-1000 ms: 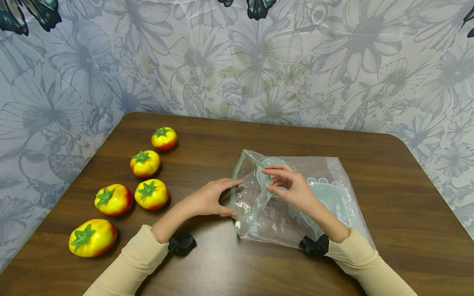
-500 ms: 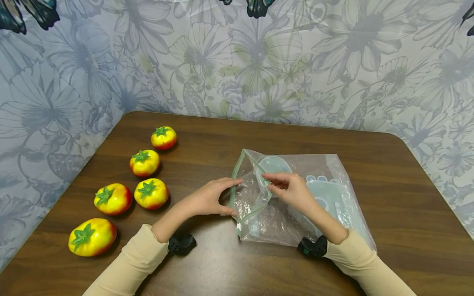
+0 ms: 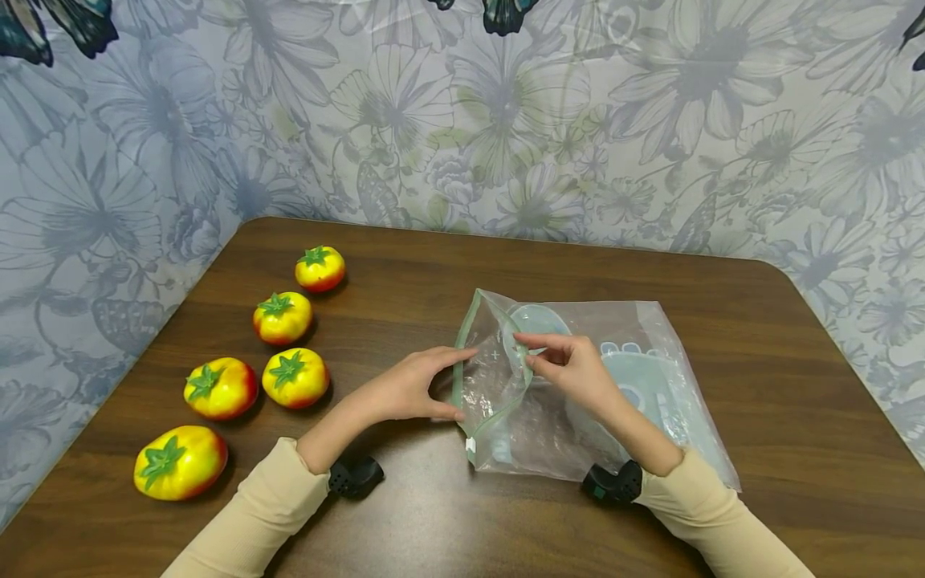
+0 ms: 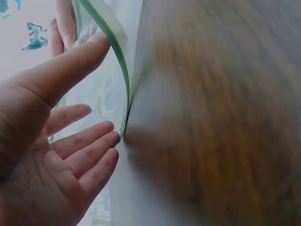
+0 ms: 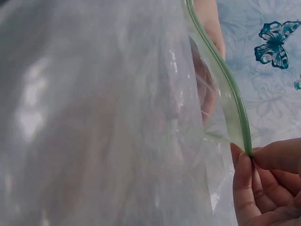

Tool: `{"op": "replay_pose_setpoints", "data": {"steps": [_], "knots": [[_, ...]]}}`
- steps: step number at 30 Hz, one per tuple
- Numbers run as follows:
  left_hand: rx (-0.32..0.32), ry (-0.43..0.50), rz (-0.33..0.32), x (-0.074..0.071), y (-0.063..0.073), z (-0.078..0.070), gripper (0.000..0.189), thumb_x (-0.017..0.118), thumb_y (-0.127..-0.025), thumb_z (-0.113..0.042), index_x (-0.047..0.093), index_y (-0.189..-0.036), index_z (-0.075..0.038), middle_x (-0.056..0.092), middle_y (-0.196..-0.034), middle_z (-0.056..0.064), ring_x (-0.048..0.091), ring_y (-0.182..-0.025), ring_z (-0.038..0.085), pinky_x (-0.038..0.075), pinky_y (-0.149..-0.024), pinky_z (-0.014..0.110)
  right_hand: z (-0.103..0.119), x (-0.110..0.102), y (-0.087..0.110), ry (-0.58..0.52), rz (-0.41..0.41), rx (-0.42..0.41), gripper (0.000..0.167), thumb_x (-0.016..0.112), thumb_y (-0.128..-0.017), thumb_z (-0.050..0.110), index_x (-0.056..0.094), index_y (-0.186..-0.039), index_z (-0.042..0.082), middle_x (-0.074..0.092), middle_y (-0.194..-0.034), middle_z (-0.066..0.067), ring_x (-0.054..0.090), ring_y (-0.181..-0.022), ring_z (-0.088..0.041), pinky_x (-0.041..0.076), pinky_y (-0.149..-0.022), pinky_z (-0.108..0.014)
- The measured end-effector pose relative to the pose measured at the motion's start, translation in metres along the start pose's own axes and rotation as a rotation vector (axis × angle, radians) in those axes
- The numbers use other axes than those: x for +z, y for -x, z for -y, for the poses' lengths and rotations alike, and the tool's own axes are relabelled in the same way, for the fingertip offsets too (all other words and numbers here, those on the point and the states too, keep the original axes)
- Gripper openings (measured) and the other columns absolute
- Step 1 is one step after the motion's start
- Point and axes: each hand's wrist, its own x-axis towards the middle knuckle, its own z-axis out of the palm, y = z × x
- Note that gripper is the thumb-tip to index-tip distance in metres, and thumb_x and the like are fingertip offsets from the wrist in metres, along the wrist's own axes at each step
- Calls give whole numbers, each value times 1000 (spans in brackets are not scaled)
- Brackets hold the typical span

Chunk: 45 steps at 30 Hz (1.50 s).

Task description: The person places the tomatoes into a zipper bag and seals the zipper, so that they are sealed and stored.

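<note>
A clear zip bag (image 3: 531, 437) with a pale blue print and green zip edges lies on the table, its mouth facing left and gaping. My right hand (image 3: 574, 373) pinches the upper green zip edge between thumb and fingers and holds it raised; the right wrist view shows this pinch on the green strip (image 5: 233, 89). At the mouth's lower edge is my left hand (image 3: 408, 389), thumb and fingers spread apart, fingertips touching the bag. In the left wrist view its fingers (image 4: 91, 153) extend fairly straight beside the green rim (image 4: 117, 54). A white slider (image 3: 470, 445) sits at the near corner.
Several yellow-red toy tomatoes with green tops, such as the nearest tomato (image 3: 181, 463), stand on the left of the brown wooden table (image 3: 405, 514). Behind the table hangs a flower-patterned backdrop (image 3: 462, 120) with butterflies. A black wrist camera (image 3: 356, 478) sits on my left wrist.
The bag's mouth has shifted very slightly to the right. My right fingers have adjusted their pinch on the zip edge; my left hand stays nearly still.
</note>
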Motion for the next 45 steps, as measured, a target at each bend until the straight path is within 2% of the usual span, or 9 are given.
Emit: {"op": "replay_pose_setpoints", "data": {"steps": [8,14,21,25,30,33,37,42,45], "knots": [[33,11,-34,-2,0,-5,83,81,-74,-25,38,-143,-6,43,-138,13,40,-126,26,34,-101,42,1,-1,0,-70,12,56,32,63,-88,0,62,-120,-2,63,-114,-15,61,-74,-12,51,-65,-27],[48,-14,-93,-22,12,-15,81,81,-75,-24,39,-142,-6,42,-140,10,38,-127,24,33,-102,42,-1,0,-2,-86,14,66,33,63,-88,-1,61,-121,-2,62,-115,-15,62,-76,-12,53,-68,-30],[-19,-141,-250,-63,52,-24,80,81,-75,-24,41,-142,-9,40,-141,10,40,-126,26,36,-99,46,-2,-1,-3,-104,25,51,34,63,-87,-3,60,-121,-4,62,-116,-17,62,-76,-10,53,-69,-29],[-76,-195,-332,-82,83,-16,80,82,-74,-22,41,-141,-8,42,-140,10,40,-125,28,37,-96,48,-2,-2,-4,-102,32,45,34,63,-87,-2,60,-121,-5,62,-115,-17,61,-75,-9,52,-66,-27],[-155,-234,-387,-93,115,-1,80,82,-72,-25,43,-140,-8,46,-136,13,42,-122,34,38,-91,55,-2,-2,-5,-101,41,42,33,63,-87,-2,60,-120,-6,62,-114,-19,60,-72,-8,50,-63,-25],[-186,-247,-382,-95,129,8,81,83,-71,-23,43,-139,-7,47,-134,16,43,-120,38,37,-90,57,-2,-3,-5,-102,44,42,33,63,-87,-2,60,-120,-6,62,-114,-19,59,-72,-8,50,-62,-25],[-235,-238,-322,-96,142,18,82,83,-70,-26,44,-138,-5,47,-133,19,43,-118,39,37,-90,57,-1,-2,-5,-103,47,40,34,63,-87,-2,60,-120,-7,62,-114,-20,59,-72,-7,50,-63,-25],[-279,-218,-242,-94,145,27,83,81,-72,-36,44,-138,-1,45,-133,21,43,-119,39,36,-92,58,-2,-2,-5,-98,45,33,34,63,-87,-2,60,-120,-6,62,-113,-19,60,-73,-8,50,-63,-25],[-287,-211,-227,-93,146,31,84,81,-71,-35,44,-136,2,45,-133,23,41,-119,42,35,-92,59,-3,-2,-4,-89,47,34,34,63,-87,-2,60,-121,-5,63,-111,-19,61,-74,-10,51,-63,-26]]}}
